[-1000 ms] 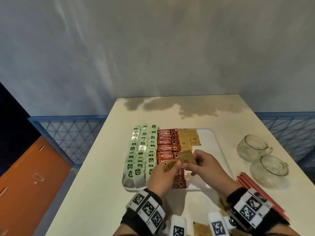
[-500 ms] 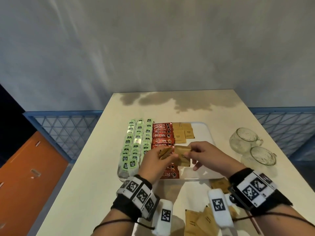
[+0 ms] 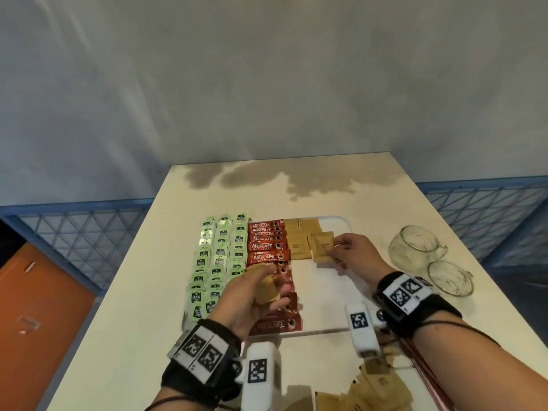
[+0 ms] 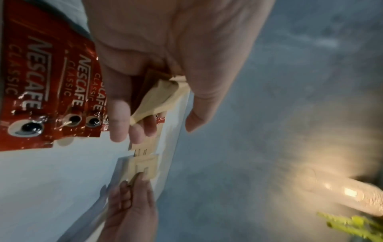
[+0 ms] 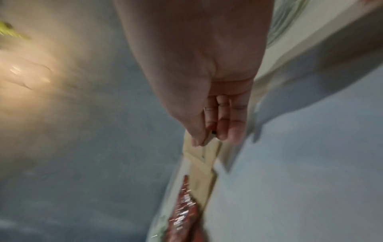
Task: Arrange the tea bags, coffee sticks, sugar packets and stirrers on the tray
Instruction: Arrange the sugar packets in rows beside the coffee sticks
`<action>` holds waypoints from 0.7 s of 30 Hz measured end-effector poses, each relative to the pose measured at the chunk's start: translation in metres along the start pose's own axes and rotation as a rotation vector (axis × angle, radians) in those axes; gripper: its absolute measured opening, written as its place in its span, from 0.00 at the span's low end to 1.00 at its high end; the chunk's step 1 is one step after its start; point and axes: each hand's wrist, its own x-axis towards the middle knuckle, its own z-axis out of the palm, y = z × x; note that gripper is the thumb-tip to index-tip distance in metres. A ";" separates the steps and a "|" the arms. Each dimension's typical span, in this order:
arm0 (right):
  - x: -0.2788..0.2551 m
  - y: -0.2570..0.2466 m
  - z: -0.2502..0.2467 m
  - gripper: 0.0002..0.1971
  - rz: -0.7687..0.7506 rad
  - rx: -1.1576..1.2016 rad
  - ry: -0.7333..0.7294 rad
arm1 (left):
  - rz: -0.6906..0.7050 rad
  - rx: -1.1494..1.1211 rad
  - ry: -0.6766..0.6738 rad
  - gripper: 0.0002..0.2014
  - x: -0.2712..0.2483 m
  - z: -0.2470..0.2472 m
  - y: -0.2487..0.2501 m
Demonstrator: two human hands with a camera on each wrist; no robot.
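Observation:
A white tray (image 3: pixel 326 298) holds green tea bags (image 3: pixel 218 262) in columns at the left, red coffee sticks (image 3: pixel 268 253) down the middle and brown sugar packets (image 3: pixel 299 244) at the far end. My right hand (image 3: pixel 350 250) pinches one sugar packet (image 3: pixel 324 247) by its edge, low over the packets on the tray. My left hand (image 3: pixel 252 295) hovers over the coffee sticks and grips a small bunch of sugar packets (image 3: pixel 267 289). In the left wrist view these packets (image 4: pixel 159 96) sit between thumb and fingers. The right wrist view shows the pinched packet (image 5: pixel 204 155).
Two glass cups (image 3: pixel 415 247) (image 3: pixel 450 277) stand on the table right of the tray. Loose sugar packets (image 3: pixel 370 390) lie at the near table edge, with red stirrers (image 3: pixel 427 378) beside them. A blue mesh fence (image 3: pixel 77 241) runs behind the table.
My right hand has pulled one sugar packet away from the left hand's bunch and carried it to the far part of the tray. The left hand has stayed over the coffee sticks.

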 end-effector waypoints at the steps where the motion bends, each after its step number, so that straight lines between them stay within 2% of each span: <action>1: 0.012 0.007 0.001 0.05 0.027 0.031 0.039 | -0.009 -0.047 -0.002 0.13 0.001 -0.005 0.002; 4: 0.037 0.022 0.005 0.07 0.051 -0.005 0.102 | -0.005 -0.137 -0.043 0.16 0.002 -0.021 0.005; 10: 0.051 0.029 0.007 0.10 0.059 -0.015 0.101 | 0.028 -0.174 -0.051 0.17 0.006 -0.038 0.006; 17: 0.054 0.032 0.008 0.11 0.036 -0.011 0.121 | 0.011 -0.123 -0.050 0.15 0.007 -0.035 0.002; 21: 0.054 0.031 0.006 0.15 0.044 -0.033 0.141 | 0.016 -0.071 0.000 0.13 0.007 -0.031 0.002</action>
